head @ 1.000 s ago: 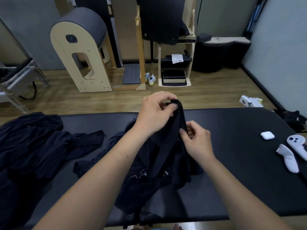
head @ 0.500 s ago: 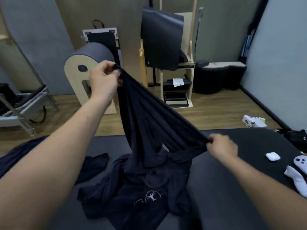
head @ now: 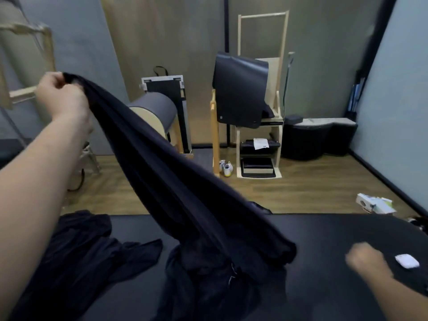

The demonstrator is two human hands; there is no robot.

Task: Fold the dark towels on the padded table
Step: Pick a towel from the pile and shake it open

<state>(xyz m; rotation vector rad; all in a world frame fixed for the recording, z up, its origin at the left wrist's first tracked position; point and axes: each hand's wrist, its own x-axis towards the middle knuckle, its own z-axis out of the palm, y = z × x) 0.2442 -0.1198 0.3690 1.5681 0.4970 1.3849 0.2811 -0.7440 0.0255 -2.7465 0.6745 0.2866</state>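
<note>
Dark cloth of one towel (head: 185, 193) is pinched at its upper end by the curled fingers of the left hand (head: 61, 93), which is raised at the upper left. From there the towel is stretched down in a slope, and its lower part is bunched on the black padded table (head: 324, 232). A small white mark is seen on the bunched part, but it is too small to be read. The print on a white sheet (head: 260, 143) in the wooden stand (head: 261, 89) cannot be made out either.

The right hand (head: 366, 259) is blurred, low at the right, apart from the towel and just beside a small white case (head: 407, 261); how its fingers lie cannot be told. More dark towels (head: 88, 251) are heaped at the table's left, partly hidden by the left forearm. Behind the table a wooden floor (head: 301, 191), grey walls, a padded barrel (head: 155, 107) and a pair of shoes (head: 225, 167) are seen.
</note>
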